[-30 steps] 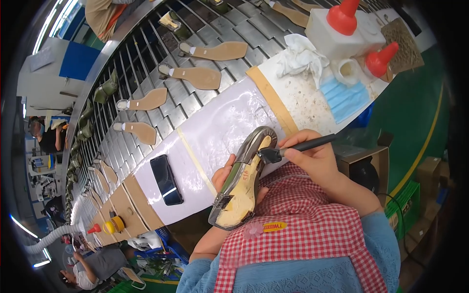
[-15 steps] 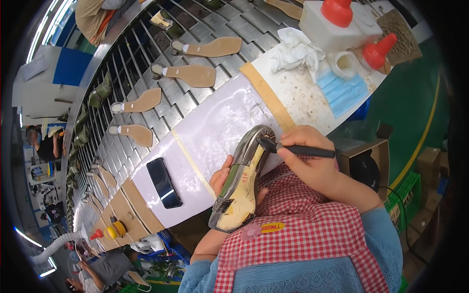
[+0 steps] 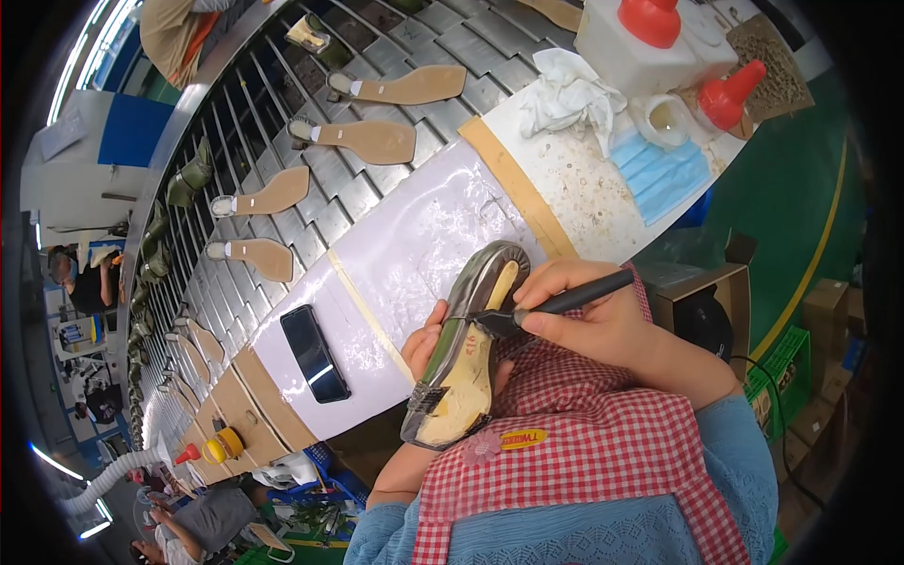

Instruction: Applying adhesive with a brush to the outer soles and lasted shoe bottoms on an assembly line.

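My left hand [image 3: 424, 339] is wrapped round a shoe upper on a last [image 3: 465, 365], held sole side up and slanting over my lap. Its dark green edges fold over onto a pale yellow bottom with red marks. In my right hand [image 3: 586, 325] is a flat black brush [image 3: 581, 292], gripped by its handle between thumb and fingers. The brush's dark tip touches the folded edge around the middle of the bottom. My left palm is hidden behind the shoe.
A phone [image 3: 315, 354] lies on the white work sheet [image 3: 414, 250]. Several tan soles [image 3: 367, 141] rest on the slatted metal conveyor [image 3: 339, 202] beyond. At the back right stand an open glue pot [image 3: 663, 121], red-capped bottles [image 3: 730, 94], a crumpled cloth [image 3: 570, 99] and a blue mask [image 3: 659, 174].
The brush has moved from near the shoe's rounded far end down toward its middle, my right hand tilting with it. My left hand keeps its hold on the shoe.
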The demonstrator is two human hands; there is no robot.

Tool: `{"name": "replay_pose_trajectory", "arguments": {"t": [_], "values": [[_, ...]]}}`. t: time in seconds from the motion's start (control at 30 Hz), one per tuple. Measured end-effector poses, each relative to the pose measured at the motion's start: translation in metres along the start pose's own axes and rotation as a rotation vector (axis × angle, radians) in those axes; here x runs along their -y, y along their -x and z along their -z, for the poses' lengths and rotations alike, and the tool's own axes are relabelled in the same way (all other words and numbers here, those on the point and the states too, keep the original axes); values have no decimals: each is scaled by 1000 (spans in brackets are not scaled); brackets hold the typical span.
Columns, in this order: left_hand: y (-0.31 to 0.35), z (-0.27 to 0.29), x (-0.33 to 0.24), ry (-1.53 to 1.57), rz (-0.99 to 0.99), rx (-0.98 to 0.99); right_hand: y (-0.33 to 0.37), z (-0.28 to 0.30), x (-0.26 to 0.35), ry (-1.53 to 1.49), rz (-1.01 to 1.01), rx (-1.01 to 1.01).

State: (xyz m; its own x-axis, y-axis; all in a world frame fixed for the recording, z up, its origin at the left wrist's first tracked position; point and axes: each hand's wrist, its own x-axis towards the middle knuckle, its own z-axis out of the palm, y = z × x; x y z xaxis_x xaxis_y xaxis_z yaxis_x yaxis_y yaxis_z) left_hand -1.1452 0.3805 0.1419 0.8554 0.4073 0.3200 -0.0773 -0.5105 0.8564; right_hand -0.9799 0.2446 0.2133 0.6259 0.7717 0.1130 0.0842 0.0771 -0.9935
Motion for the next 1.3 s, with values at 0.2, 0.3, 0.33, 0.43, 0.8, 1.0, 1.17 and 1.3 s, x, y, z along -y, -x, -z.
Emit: {"name": "replay_pose_trajectory", "arguments": {"t": [0.2, 0.3, 0.33, 0.43, 0.8, 1.0, 1.17, 1.3], "values": [[-4, -1, -2, -106, 47, -25, -3, 4, 3, 226, 116, -77], [-6, -1, 0, -130, 39, -32, -7, -2, 10, 237, 245, 44], [-5, -2, 3, -86, 26, -65, -8, -2, 11, 238, 247, 46], [-10, 4, 3, -48, -13, -30, -10, 2, 14, 128, 127, 58], [-100, 127, 40, 1337, 616, -261, -25, 8, 30, -180, 25, -262], [-220, 231, 78, 1207, 239, -357, -52, -4, 34, -240, -46, -293], [-328, 272, 157, 897, 213, -354, -78, -7, 31, -219, -99, -342], [-380, 288, 239, 850, 376, -301, -100, -7, 16, -213, -125, -391]]}}
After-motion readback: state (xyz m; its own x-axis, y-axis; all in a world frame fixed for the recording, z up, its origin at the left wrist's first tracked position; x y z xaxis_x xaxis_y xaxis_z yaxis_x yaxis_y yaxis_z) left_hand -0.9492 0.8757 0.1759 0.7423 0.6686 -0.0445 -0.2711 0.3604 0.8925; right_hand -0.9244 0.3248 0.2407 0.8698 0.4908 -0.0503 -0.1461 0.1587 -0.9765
